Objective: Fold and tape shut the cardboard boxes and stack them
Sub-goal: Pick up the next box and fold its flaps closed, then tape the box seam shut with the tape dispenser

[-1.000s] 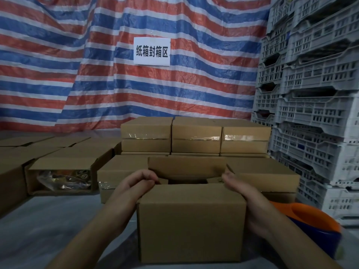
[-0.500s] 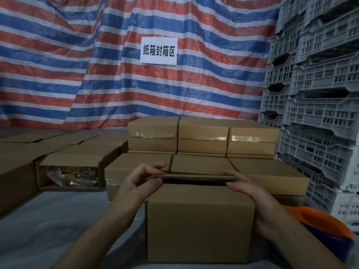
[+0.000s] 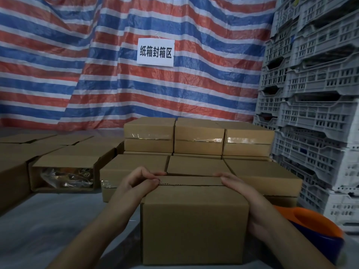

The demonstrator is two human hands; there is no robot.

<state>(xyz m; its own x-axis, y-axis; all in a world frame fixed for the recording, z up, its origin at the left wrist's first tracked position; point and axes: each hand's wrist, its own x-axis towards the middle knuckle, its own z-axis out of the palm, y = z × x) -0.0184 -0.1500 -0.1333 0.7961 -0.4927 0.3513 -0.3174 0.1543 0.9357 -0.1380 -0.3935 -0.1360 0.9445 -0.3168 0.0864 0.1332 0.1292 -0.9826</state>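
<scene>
Head view: both hands on box flaps

Item 1: white paper sign, fixed to the red, white and blue striped tarpaulin ahead of me; five bold black Chinese characters in one row, "纸箱封箱区". I can read no other text, label or number.
</scene>
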